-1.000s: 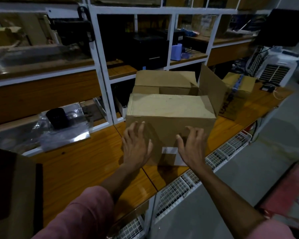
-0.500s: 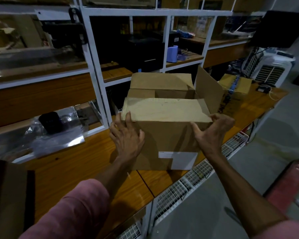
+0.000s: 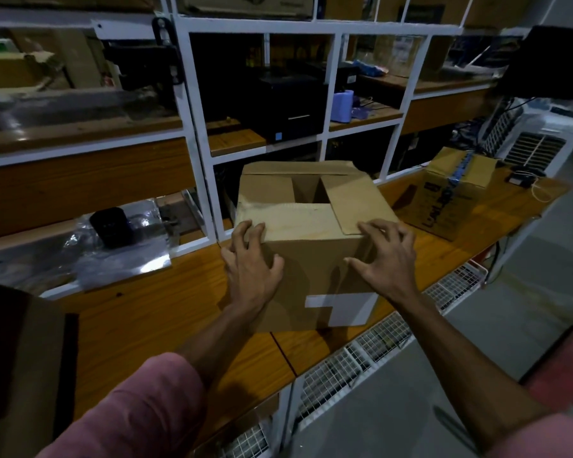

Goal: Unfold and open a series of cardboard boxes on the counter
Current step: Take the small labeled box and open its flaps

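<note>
Two spread hands, left hand (image 3: 250,264), right hand (image 3: 386,259), pressing cardboard box (image 3: 311,259), taped box (image 3: 450,193) beside, plastic bag (image 3: 80,256) left.

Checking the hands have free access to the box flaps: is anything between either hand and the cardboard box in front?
Nothing visible is in the way. The left hand already touches the cardboard box at its near left top corner, and the right hand rests its fingertips on the near right top edge. The taped box stands apart, to the right.
</note>
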{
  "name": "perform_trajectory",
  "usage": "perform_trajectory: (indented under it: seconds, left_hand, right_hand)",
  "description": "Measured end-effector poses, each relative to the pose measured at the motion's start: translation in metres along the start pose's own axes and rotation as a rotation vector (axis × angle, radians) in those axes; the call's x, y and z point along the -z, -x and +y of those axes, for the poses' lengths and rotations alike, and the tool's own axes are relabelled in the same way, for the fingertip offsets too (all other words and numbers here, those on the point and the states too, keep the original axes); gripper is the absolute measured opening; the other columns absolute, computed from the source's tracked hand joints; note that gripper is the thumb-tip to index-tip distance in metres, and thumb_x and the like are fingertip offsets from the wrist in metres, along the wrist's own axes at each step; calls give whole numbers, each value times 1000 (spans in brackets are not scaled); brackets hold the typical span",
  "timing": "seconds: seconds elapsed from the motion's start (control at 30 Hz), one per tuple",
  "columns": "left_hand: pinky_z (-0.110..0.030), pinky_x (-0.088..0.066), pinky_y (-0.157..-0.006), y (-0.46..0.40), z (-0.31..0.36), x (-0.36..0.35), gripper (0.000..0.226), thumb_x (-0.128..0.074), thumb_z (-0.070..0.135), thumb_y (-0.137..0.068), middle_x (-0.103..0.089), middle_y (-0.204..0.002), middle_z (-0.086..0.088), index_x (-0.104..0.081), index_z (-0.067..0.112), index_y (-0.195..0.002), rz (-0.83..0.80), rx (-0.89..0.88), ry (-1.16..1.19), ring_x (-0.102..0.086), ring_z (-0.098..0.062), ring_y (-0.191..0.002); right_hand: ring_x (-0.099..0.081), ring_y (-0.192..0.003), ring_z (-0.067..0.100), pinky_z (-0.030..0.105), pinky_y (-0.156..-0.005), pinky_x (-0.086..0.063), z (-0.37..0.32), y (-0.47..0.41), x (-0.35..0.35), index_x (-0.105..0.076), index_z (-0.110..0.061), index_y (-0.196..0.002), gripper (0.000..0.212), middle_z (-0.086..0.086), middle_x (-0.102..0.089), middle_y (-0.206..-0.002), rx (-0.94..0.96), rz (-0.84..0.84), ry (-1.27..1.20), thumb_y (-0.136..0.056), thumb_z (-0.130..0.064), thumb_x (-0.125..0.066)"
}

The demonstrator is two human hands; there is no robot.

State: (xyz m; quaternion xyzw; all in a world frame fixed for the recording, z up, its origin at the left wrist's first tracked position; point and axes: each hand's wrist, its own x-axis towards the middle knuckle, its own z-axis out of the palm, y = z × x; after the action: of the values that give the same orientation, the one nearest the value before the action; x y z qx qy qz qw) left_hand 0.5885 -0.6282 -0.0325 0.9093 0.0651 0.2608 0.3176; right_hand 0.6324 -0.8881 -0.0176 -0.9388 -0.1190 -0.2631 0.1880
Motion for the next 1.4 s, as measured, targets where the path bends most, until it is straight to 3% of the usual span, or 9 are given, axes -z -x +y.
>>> perform_trajectory:
  seconds: [0.27, 0.37, 0.63, 0.77, 0.9, 1.03, 1.17, 1.27, 1.4]
  left_hand:
    - [-49, -43, -95, 49, -22, 54, 62, -71, 34, -84, -26, -150, 2, -46, 30, -140, 122, 143, -91, -29, -31, -122]
    - [-40, -37, -93, 68, -32, 81, 58, -69, 35, -85, -26, -151, 4, -47, 32, -139, 169, 206, -108, -31, -31, -124]
    - [-38, -30, -85, 118, -64, 153, 52, -44, 52, -86, -29, -154, 5, -54, 32, -134, 287, 335, -199, -28, -27, -119]
    - [-46, -33, -93, 135, -70, 176, 50, -37, 53, -91, -29, -155, 3, -52, 35, -134, 253, 351, -304, -31, -34, -127]
    - [-59, -23, -106, 123, -54, 185, 49, -33, 49, -90, -48, -143, -3, -59, 27, -126, 162, 290, -540, -28, -36, -137]
    - [-48, -27, -105, 102, -39, 173, 40, -41, 44, -97, -56, -135, -1, -60, 25, -128, 52, 137, -600, -39, -25, -132]
    - [-39, -33, -98, 81, -30, 162, 36, -43, 38, -101, -56, -133, -3, -59, 22, -129, -4, 62, -548, -44, -23, -123]
    - [-43, -39, -96, 64, -32, 163, 35, -43, 39, -100, -57, -128, -5, -60, 20, -124, -37, 57, -567, -46, -25, -120]
    - [-46, -43, -93, 45, -31, 163, 33, -46, 40, -98, -58, -119, -7, -61, 17, -115, -83, 22, -585, -51, -26, -112]
  right_hand:
    - [-31, -130, 33, 52, -92, -41, -60, 20, -8, -54, -37, -133, 70, -6, -43, -139, 69, -66, -35, -70, -55, -79]
    - [-31, -129, 33, 52, -92, -42, -88, 29, -13, -54, -37, -132, 69, -6, -44, -138, 105, -84, -65, -71, -56, -78]
    - [-27, -133, 31, 55, -99, -37, -166, 63, -16, -49, -38, -135, 67, -6, -39, -141, 219, -151, -103, -75, -54, -73]
    - [-25, -134, 31, 61, -100, -34, -190, 76, -15, -46, -36, -136, 65, -1, -39, -142, 244, -176, -108, -78, -56, -68]
    - [-28, -137, 30, 71, -109, -16, -207, 83, -8, -49, -32, -135, 58, 3, -41, -142, 245, -180, -60, -85, -61, -59]
    - [-48, -120, 30, 54, -105, -34, -224, 98, 3, -60, -23, -122, 42, 8, -56, -126, 398, -7, -96, -91, -50, -55]
    - [-51, -118, 23, 44, -101, -44, -238, 100, 2, -58, -15, -127, 42, 7, -58, -128, 582, -143, -240, -98, -38, -39]
    - [-41, -138, 25, 49, -114, -33, -240, 83, 0, -50, -16, -138, 49, 9, -47, -147, 561, -187, -196, -99, -38, -30]
    - [-20, -148, 33, 55, -119, -16, -234, 52, 2, -33, -20, -153, 56, 10, -12, -166, 364, -266, -133, -104, -48, -29]
